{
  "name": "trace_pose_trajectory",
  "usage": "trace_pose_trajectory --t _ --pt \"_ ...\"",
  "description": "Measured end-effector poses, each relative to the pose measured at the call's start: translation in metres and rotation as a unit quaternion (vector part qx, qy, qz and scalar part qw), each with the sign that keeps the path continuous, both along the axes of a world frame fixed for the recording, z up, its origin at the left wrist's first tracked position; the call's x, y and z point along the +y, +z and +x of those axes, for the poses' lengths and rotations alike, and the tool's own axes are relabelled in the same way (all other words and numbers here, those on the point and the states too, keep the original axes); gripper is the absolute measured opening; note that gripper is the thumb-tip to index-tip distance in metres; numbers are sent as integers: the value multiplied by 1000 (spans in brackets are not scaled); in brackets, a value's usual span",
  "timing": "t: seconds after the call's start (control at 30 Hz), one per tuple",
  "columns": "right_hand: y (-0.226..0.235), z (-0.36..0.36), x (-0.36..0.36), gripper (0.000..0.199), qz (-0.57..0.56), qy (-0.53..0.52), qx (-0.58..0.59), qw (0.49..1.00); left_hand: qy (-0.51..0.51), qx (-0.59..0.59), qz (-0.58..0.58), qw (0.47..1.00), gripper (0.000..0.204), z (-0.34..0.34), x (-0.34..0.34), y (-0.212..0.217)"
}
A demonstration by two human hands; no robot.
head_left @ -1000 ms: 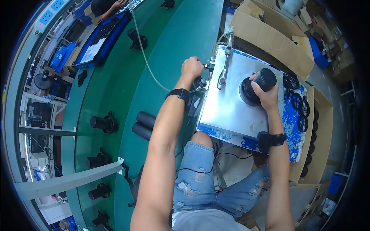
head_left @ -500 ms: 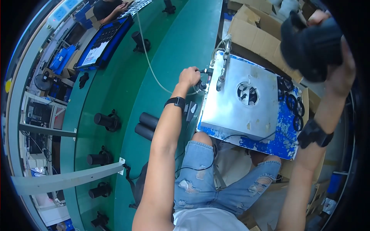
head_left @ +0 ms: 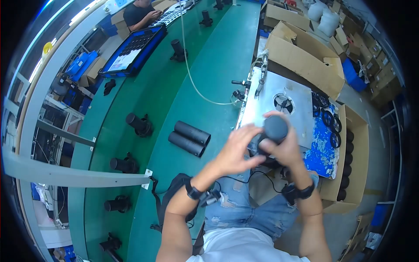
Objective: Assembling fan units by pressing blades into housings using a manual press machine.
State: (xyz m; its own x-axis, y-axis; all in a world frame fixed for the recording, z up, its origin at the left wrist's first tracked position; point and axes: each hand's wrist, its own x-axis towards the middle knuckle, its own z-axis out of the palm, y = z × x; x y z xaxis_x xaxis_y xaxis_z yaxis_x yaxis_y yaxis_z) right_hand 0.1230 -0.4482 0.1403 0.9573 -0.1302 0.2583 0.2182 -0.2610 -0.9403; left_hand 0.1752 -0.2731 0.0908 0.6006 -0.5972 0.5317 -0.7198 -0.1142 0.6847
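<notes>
Our right hand (head_left: pixel 287 147) clamped on a black cylindrical part (head_left: pixel 276 127), left hand (head_left: pixel 236 149) spread beside it, near the worktop's (head_left: pixel 214 78) right edge

A white top (head_left: pixel 240 243), ripped blue jeans (head_left: pixel 231 214) and black wristbands (head_left: pixel 306 191) are worn.

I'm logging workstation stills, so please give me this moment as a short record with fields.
right hand: holds a black cylindrical part (right hand)
left hand: cupped beside that part (left hand); blurred, contact cannot be told
metal box: silver, round opening on top
green bench: two black tubes lying side by side
open carton: black round items inside, at right
co-worker: seated across the bench, far left
</notes>
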Motion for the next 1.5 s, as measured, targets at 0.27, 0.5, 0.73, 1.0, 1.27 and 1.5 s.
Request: trace_pose_trajectory --t 0.27,0.5,0.73,1.0,1.27,1.5 --pt "-30 -64 -13 62 -161 -92 61 981 241 153 -116 951 69 66 83 0" --pt "-144 -192 -161 32 -39 -247 144 957 525 115 -38 842 71 254 167 -41" --pt "-181 -289 -227 35 -59 -361 228 902 618 181 93 760 74 289 170 -100" --pt "-177 -133 -276 25 -238 -343 240 876 543 -191 96 812 62 266 195 -82" --pt "-239 -156 -396 55 -349 -532 389 667 132 -11 110 985 44 32 45 -27" --pt "-234 -144 -365 30 -323 -483 344 738 124 161 124 971 30 -41 61 -66"
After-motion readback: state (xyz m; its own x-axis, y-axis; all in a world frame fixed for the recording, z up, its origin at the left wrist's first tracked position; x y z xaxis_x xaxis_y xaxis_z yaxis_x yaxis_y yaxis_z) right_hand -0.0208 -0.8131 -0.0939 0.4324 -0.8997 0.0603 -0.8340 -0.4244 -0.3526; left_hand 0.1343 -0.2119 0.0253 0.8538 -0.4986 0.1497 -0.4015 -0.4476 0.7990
